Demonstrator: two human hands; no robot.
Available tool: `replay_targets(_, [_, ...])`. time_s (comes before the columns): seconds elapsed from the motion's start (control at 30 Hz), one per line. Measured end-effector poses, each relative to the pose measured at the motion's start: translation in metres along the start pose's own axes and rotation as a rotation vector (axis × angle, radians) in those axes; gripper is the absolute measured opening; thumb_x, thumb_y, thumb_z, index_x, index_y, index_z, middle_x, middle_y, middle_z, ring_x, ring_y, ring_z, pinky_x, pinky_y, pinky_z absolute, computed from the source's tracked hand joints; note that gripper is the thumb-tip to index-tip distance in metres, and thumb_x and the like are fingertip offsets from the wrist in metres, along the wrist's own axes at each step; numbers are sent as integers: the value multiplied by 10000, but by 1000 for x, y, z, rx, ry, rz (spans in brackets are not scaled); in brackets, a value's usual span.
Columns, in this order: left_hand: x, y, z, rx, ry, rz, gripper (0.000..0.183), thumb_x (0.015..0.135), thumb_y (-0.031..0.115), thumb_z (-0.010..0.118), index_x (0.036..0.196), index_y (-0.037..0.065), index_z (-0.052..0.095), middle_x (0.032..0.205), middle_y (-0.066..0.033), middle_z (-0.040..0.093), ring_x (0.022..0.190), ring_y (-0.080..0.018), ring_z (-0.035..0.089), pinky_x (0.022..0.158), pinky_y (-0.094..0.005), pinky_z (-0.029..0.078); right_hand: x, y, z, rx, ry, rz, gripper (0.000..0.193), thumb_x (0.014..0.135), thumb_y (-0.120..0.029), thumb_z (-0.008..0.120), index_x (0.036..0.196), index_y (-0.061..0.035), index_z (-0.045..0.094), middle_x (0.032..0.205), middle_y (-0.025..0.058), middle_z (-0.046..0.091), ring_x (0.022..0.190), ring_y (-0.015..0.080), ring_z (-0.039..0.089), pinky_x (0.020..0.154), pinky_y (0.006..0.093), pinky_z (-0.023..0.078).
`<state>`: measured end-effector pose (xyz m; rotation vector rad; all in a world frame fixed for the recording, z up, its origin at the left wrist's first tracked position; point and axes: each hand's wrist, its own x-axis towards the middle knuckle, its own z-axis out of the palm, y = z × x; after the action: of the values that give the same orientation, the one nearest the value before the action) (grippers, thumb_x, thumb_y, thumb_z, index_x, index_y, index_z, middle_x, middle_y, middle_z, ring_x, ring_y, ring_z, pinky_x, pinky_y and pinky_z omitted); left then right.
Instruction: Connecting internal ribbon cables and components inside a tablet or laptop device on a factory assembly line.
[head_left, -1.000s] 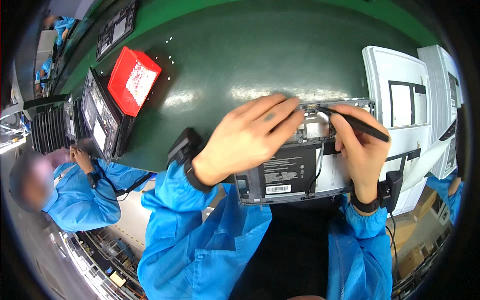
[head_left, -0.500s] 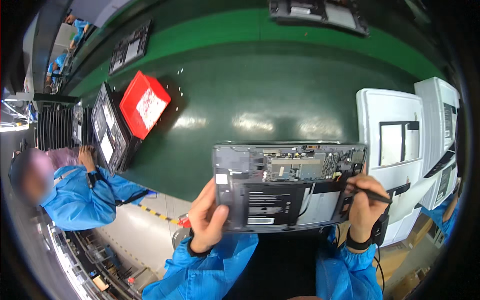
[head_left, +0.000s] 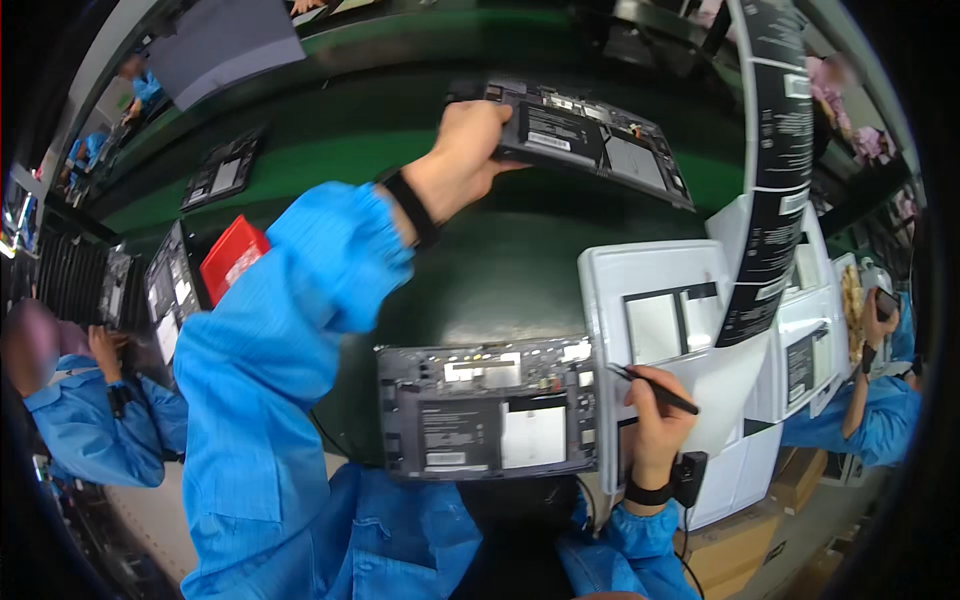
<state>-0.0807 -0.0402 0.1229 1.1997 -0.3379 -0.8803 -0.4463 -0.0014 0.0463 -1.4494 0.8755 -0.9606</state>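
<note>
Head view showed our left hand (head_left: 468, 150) clamped on the left end of a far laptop base (head_left: 590, 145), which slanted beyond the near laptop base (head_left: 490, 408) lying flat before us. Our right hand (head_left: 655, 435) was pinched around slim black tweezers (head_left: 662, 390), their tip just off the near laptop base's right edge. Both bases lay open, circuitry bare, each with a black battery (head_left: 460, 437) and a pale rectangular panel (head_left: 533, 438) in place; no cover closed either, so we judged the inner parts largely seated and the covering not done. Whether any small part was missing, we could not tell.

Farther out, a dark green bench (head_left: 480, 290) spread beyond the near laptop base. Just to that base's right stood a white foam tray (head_left: 600, 275), partly covered by a curling sheet of black labels (head_left: 775, 200). Well to its left were a red bin (head_left: 230, 258) and, past that, a co-worker in blue (head_left: 90, 425). Cardboard boxes (head_left: 730, 552) lay to its lower right.
</note>
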Motion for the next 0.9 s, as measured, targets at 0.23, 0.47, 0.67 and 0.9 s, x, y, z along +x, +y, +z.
replay_targets(0.23, [129, -65, 91, -296, -246, -54, 204, 1003, 109, 573, 1160, -21, 570, 1141, -143, 653, 1006, -293, 686, 870, -503, 585, 1, 3, 2, -35, -34, 45, 182, 860, 37, 762, 1039, 65, 746, 929, 105, 742, 770, 132, 694, 712, 236, 539])
replay_targets(0.47, [165, -59, -4, 1476, 396, 659, 597, 822, 378, 711, 1294, 24, 618, 1235, -214, 614, 1190, -434, 573, 962, -553, 513, 8, 7, -1, -26, -40, 61, 186, 848, 10, 784, 1021, 65, 748, 942, 128, 755, 840, 155, 710, 760, 258, 553])
replay_targets(0.67, [208, -36, -131, 1102, 195, -110, 580, 794, 466, 845, 1181, 48, 734, 1170, -136, 725, 1140, -255, 642, 1008, -481, 450, 11, 4, 0, -70, -112, 44, 191, 832, 37, 777, 1019, 61, 747, 927, 128, 748, 812, 163, 707, 735, 261, 553])
replay_targets(0.9, [119, 35, -87, 500, 67, 39, 383, 928, 341, 732, 1130, 17, 701, 964, -58, 743, 806, -196, 713, 685, -382, 562, -3, 8, 0, -73, -76, 54, 158, 886, 34, 731, 1042, 59, 738, 916, 90, 711, 751, 128, 661, 676, 242, 529])
